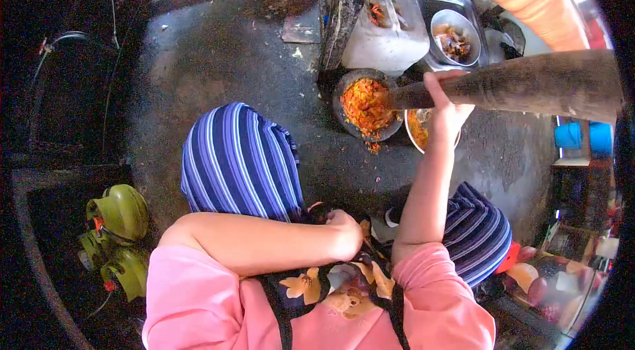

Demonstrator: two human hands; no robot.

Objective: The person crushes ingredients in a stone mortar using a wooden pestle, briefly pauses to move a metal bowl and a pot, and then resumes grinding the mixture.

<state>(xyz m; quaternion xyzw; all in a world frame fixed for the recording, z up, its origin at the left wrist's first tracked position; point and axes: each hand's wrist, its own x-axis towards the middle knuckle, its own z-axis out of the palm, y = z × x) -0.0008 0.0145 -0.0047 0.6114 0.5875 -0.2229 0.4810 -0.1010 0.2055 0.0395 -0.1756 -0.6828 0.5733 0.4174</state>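
Wooden pestle (529,85) is grasped near its narrow end by the right hand (448,104), likely for better aim, with the tip set down in the orange mash (362,102) inside the dark mortar (339,102). Mortar is stood on the floor (231,66) ahead of and between the striped knees (241,158), presumably for easy one-arm reach, with a bowl (411,140) of orange food parked just beside it, probably to keep it handy. Left hand (345,234) is tucked at the apron (345,300), fingers curled; whether anything is held can't be told.
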